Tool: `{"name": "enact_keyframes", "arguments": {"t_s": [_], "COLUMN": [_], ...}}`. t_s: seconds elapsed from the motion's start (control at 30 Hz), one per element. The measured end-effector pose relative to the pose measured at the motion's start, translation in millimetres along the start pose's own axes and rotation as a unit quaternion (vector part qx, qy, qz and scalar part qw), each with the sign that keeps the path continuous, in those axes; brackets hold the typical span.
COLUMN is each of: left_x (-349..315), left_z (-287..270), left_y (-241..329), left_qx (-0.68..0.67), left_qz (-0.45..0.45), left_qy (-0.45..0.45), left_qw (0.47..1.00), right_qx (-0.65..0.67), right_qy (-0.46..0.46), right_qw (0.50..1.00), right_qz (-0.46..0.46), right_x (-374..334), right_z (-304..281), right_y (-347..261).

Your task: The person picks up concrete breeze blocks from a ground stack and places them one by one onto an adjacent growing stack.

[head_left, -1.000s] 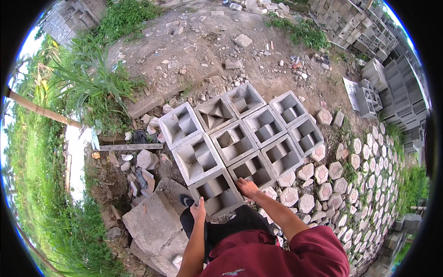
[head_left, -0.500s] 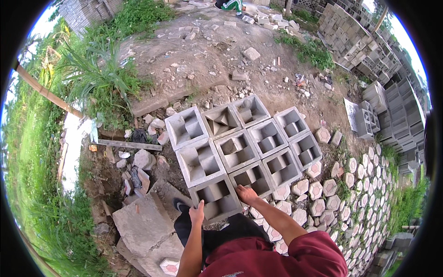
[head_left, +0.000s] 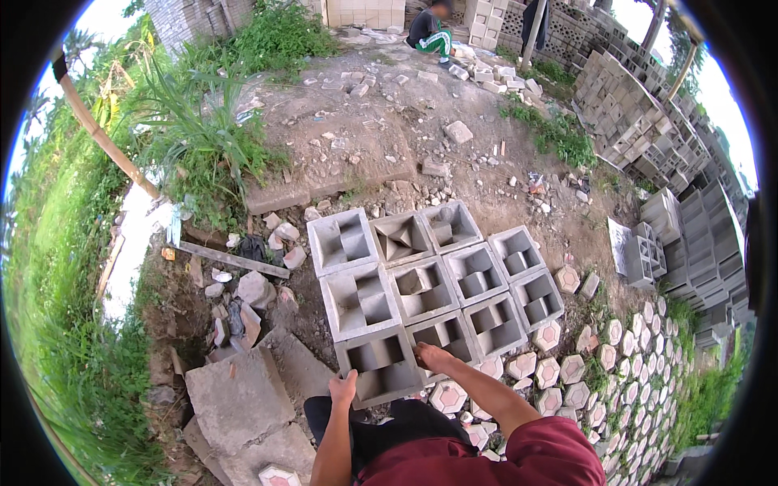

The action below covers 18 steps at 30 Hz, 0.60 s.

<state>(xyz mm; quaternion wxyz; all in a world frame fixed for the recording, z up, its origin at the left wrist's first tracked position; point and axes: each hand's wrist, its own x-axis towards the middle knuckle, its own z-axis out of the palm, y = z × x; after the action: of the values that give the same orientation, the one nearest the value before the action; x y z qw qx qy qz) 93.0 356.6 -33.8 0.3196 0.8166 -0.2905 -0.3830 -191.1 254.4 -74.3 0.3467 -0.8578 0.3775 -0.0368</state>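
Observation:
Several square grey concrete blocks with openwork centres stand together in a cluster before me. The nearest concrete block (head_left: 382, 371) sits at the cluster's front-left corner, just ahead of my legs. My left hand (head_left: 344, 389) is closed on its left edge, thumb over the rim. On the right rim of that block, where it meets the neighbouring block (head_left: 444, 336), my right hand (head_left: 433, 357) is closed with its fingers curled over and partly hidden. Beyond it in the left column is another block (head_left: 360, 301).
Hexagonal pavers (head_left: 547, 372) cover the ground at right. A broken concrete slab (head_left: 239, 397) lies at left, near rubble and a wooden plank (head_left: 231, 259). A person (head_left: 429, 32) sits at the back. Stacked blocks (head_left: 632, 113) line the far right.
The view has tilted upward, so the seated person shows more fully and the cluster appears lower. Both hands keep their hold on the nearest block.

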Motion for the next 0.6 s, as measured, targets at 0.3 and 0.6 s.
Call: {"name": "enact_keyframes", "arguments": {"t_s": [0.3,0.6], "left_x": [5.9,17.9], "left_z": [-10.4,6.8], "left_y": [-8.8,-32.9], "left_qx": [0.012,-0.135], "left_qz": [-0.003,-0.054], "left_qy": [-0.014,-0.085], "left_qw": [1.000,0.986], "right_qx": [0.195,0.178], "right_qy": [0.349,0.256], "right_qw": [0.870,0.916], "right_qz": [0.288,0.254], "right_x": [-3.2,-11.7], "right_z": [-4.9,14.8], "right_y": [-51.3,-121.8]}}
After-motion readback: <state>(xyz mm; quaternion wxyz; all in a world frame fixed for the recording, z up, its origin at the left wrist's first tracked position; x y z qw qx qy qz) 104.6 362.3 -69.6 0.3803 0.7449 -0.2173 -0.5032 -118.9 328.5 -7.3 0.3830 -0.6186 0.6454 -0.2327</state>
